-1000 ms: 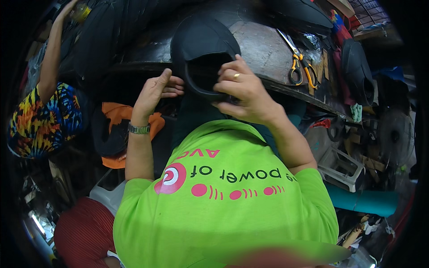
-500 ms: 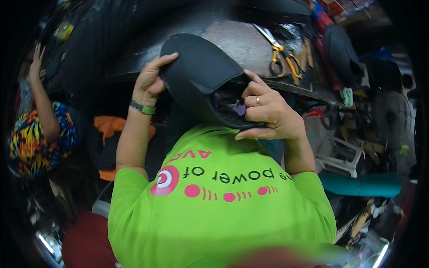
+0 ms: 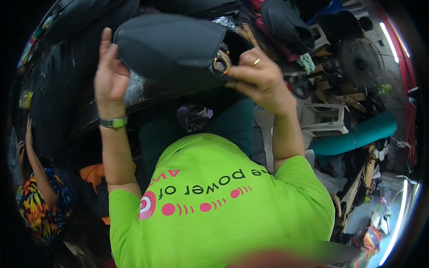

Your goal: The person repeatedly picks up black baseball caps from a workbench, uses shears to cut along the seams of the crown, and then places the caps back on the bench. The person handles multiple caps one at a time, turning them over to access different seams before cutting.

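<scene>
A black cover with a rounded left end and an open right end, shaped like a motorcycle seat cover [image 3: 172, 42], is held above the table's near edge. My right hand [image 3: 263, 78] grips its open end, the fingers closed on the rim. At the rounded end, my left hand [image 3: 111, 78] has its fingers stretched upward, against or close beside the cover; contact is hard to tell. Past the cover's open end shows an orange-and-black handle loop of the scissors [image 3: 220, 65], the rest of them hidden.
To the left, another person [image 3: 44, 201] in a multicoloured shirt reaches toward dark material. Another black cover [image 3: 286, 27] lies at the far right. Further right are a fan [image 3: 361, 62], a white plastic stool [image 3: 325, 119] and a teal roll [image 3: 357, 136]. Orange cloth [image 3: 94, 177] lies at left.
The cover has moved up and left and turned to lie more sideways. My left hand's grip has opened into stretched fingers, while my right hand keeps hold of the open end. The view has shifted.
</scene>
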